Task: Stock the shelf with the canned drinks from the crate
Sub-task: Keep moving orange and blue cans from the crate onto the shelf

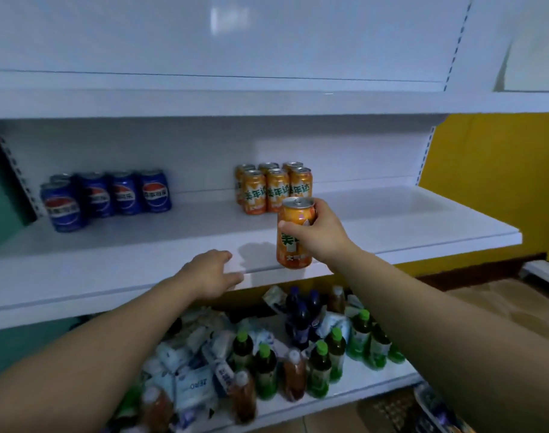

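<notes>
My right hand (321, 235) wrapped around an upright orange can (295, 234) at the shelf (142, 264) front edge, thumb across its face, my left hand (212, 271) resting fingers relaxed on the shelf lip, orange cans (274, 189) grouped behind

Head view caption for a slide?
Right hand holds an orange can at the shelf edge, stocked cans behind; left hand rests on the shelf.
</notes>
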Tool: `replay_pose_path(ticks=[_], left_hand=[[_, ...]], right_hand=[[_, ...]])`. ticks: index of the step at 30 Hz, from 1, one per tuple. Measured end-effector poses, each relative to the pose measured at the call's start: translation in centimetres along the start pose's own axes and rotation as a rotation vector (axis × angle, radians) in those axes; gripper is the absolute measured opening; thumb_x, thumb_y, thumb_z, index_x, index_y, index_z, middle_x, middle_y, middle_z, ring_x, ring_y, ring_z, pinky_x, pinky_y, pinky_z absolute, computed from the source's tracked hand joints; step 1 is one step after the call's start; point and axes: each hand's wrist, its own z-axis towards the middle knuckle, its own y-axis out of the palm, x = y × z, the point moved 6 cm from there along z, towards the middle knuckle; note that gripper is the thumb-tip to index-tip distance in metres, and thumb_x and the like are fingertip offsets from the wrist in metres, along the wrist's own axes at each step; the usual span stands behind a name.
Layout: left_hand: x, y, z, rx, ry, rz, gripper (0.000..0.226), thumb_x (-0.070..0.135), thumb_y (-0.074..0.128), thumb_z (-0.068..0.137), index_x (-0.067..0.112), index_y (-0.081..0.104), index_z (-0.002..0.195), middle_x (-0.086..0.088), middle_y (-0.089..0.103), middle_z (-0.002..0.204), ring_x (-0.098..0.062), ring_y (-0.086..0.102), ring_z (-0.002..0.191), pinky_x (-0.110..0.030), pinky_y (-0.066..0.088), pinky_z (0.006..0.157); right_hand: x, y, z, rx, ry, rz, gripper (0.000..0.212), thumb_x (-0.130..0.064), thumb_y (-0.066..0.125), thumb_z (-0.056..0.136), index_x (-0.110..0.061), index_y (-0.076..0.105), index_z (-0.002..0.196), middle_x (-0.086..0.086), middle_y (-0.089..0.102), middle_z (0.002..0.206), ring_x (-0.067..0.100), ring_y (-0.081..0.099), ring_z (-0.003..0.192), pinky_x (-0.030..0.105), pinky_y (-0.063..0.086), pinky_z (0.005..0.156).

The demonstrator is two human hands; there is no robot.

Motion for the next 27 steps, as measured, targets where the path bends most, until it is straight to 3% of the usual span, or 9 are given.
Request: replay_pose_path(ticks=[4,10,13,16,21,24,27], left_hand=[[-2.4,0.5,0.9,0.025,-0.054,0.095,0.073,0.066,0.033,0.091,0.022,0.028,0.149,-0.003,0.026,0.156,-0.023,0.027,0.141,-0.042,0.026,0.113],[-3.0,0.1,3.4,0.026,-0.167,0.092,0.079,0.077,0.022,0.085,0.034,0.015,0.151,0.006,0.004,0.161,-0.019,0.001,0.148,-0.057,-0.001,0.115],[-3.6,0.4,4.2,0.046,-0.211,0.082,0.082,0.081,0.023,0.081,0.038,0.014,0.151,0.009,0.003,0.161,-0.017,-0.001,0.148,-0.058,-0.002,0.115],[-3.6,0.8,4.5,0.07,-0.203,0.072,0.082,0.082,0.023,0.081,0.039,0.014,0.15,0.01,0.004,0.161,-0.016,0.0,0.148,-0.056,-0.001,0.116],[-3.6,0.9,4.2,0.103,-0.194,0.078,0.08,0.079,0.024,0.083,0.037,0.015,0.15,0.01,0.006,0.161,-0.015,0.002,0.148,-0.055,0.0,0.116],[-3.6,0.8,4.3,0.115,-0.19,0.067,0.08,0.079,0.024,0.083,0.037,0.015,0.15,0.01,0.007,0.161,-0.014,0.002,0.147,-0.054,-0.001,0.117],[-3.6,0.8,4.3,0.118,-0.189,0.069,0.08,0.079,0.024,0.083,0.037,0.015,0.151,0.01,0.007,0.161,-0.014,0.002,0.147,-0.054,-0.001,0.117]], right_hand=[[1.2,3.0,2.4,-0.042,0.009,-0.041,0.068,-0.028,0.077,0.08,-0.027,0.038,0.136,-0.005,0.056,0.121,0.02,0.056,0.112,0.041,0.046,0.099],[2.5,4.6,5.9,-0.066,-0.057,-0.113,0.079,-0.028,0.075,0.083,-0.026,0.026,0.145,-0.004,0.048,0.128,0.014,0.048,0.109,0.03,0.042,0.09],[3.0,4.2,7.6,-0.044,-0.111,-0.194,0.077,-0.03,0.075,0.083,-0.026,0.029,0.144,-0.008,0.048,0.125,0.012,0.049,0.109,0.032,0.044,0.093],[3.9,3.5,9.8,0.027,-0.134,-0.234,0.075,-0.032,0.076,0.08,-0.026,0.034,0.142,-0.001,0.052,0.131,0.019,0.054,0.115,0.042,0.048,0.099],[5.6,3.7,11.8,0.047,-0.111,-0.271,0.102,-0.04,0.08,0.067,-0.031,0.019,0.148,0.004,0.045,0.138,0.026,0.053,0.119,0.047,0.048,0.1],[6.1,3.0,13.1,0.054,-0.09,-0.274,0.092,-0.036,0.08,0.071,-0.034,0.025,0.144,0.001,0.051,0.134,0.022,0.056,0.116,0.044,0.048,0.099],[6.5,0.9,14.3,0.146,-0.052,-0.237,0.079,-0.026,0.076,0.078,-0.024,0.029,0.142,-0.001,0.055,0.125,0.019,0.055,0.112,0.033,0.045,0.09]])
